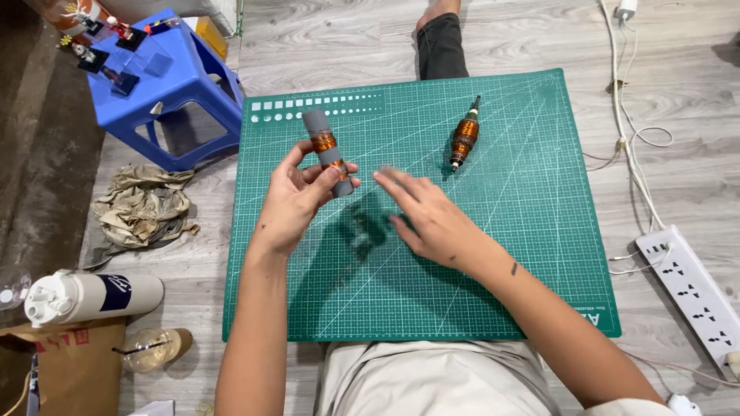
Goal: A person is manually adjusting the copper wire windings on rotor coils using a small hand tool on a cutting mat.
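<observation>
My left hand (pixel 297 202) holds a grey cylinder with copper wire wound round its middle (pixel 327 149), raised a little above the green cutting mat (pixel 532 231). Fingers and thumb wrap its lower end. My right hand (pixel 428 219) hovers flat over the mat's middle, fingers spread and blurred, holding nothing, its fingertips a short way right of the cylinder. A second copper-wound spindle with a dark pointed shaft (pixel 464 136) lies on the mat further back, apart from both hands.
A blue plastic stool (pixel 173 85) with small figures on it stands at the back left. A crumpled rag (pixel 145 206), a white bottle (pixel 85 296) and a plastic cup (pixel 154 348) lie left of the mat. A white power strip (pixel 694 289) and cables run along the right.
</observation>
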